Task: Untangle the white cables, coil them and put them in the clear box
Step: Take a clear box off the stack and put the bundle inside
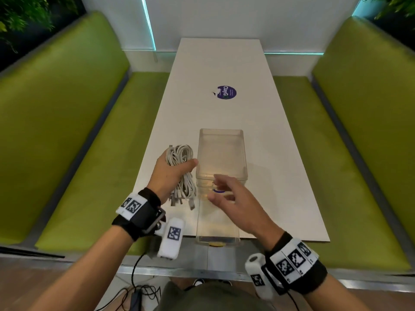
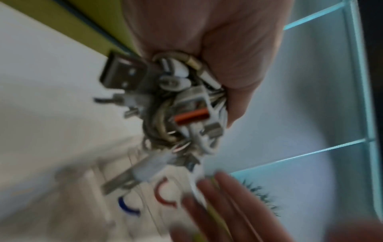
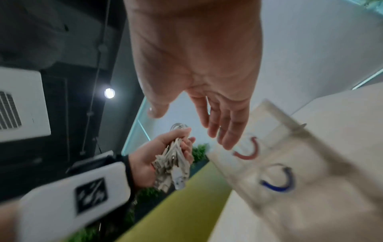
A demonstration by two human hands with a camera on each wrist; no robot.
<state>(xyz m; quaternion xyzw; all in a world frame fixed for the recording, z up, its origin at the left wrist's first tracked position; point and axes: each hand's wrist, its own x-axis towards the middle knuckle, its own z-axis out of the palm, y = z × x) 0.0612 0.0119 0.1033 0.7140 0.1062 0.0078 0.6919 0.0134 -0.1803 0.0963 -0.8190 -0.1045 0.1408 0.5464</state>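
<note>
A bundle of white cables (image 1: 180, 153) with several USB plugs hanging from its lower end is gripped in my left hand (image 1: 170, 173), held above the table just left of the clear box (image 1: 221, 133). In the left wrist view the plugs and cable ends (image 2: 182, 114) bunch under my curled left hand (image 2: 217, 49). The box stands open with nothing visible inside. My right hand (image 1: 226, 191) hovers at the box's near wall, fingers straight and spread, holding nothing. In the right wrist view the right hand (image 3: 219, 124) sits between the cables (image 3: 174, 163) and the box (image 3: 290, 147).
The white table (image 1: 269, 153) has a purple sticker (image 1: 226, 92) in its middle. A clear lid-like panel (image 1: 217, 225) lies in front of the box and reaches past the table's near edge. Green benches (image 1: 67, 131) flank both sides.
</note>
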